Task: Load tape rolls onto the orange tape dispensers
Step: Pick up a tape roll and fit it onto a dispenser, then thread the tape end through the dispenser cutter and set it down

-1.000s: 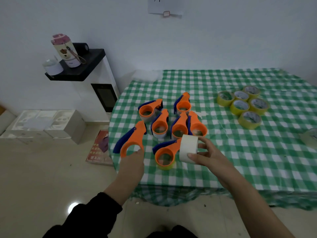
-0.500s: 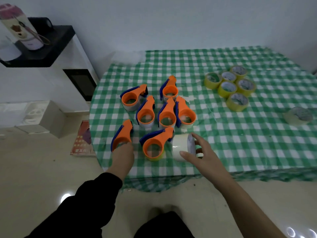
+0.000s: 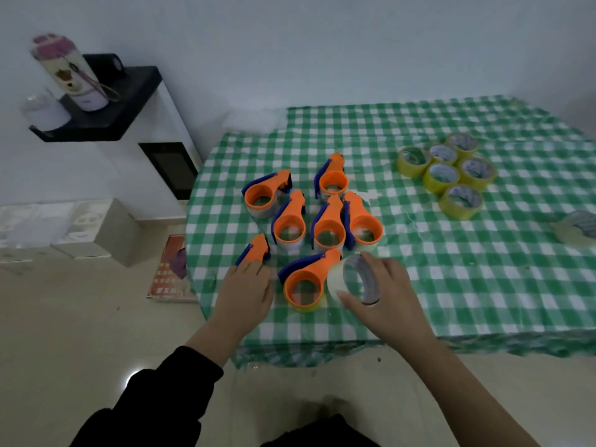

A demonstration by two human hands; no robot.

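While the right hand (image 3: 383, 295) grips a pale clear tape roll (image 3: 353, 279) on edge, thumb at the near rim and fingers over the top, the roll sits just off the cloth, touching or nearly touching the nearest orange tape dispenser (image 3: 308, 280); cannot tell which. Left hand (image 3: 245, 291) lies palm-down over the ring end of a leftmost dispenser (image 3: 256, 250), fingers curled over it, only its orange-blue nose showing. Both sit close to the table's near-left edge, where the green checked tablecloth (image 3: 483, 285) curves and drops over the side. Five more dispensers (image 3: 322, 217) stand bunched just behind, several touching each other, little gap between them. Well apart to the far right, five yellow tape rolls (image 3: 446, 174) cluster flat, touching. One more clear roll (image 3: 577, 229) lies at the right frame edge. Wide bare cloth between the dispensers and the yellow rolls, and along the near right edge. Left of the table a white cabinet (image 3: 154, 124) with a black shelf carries a bottle (image 3: 69, 72); open floor (image 3: 80, 333) below.
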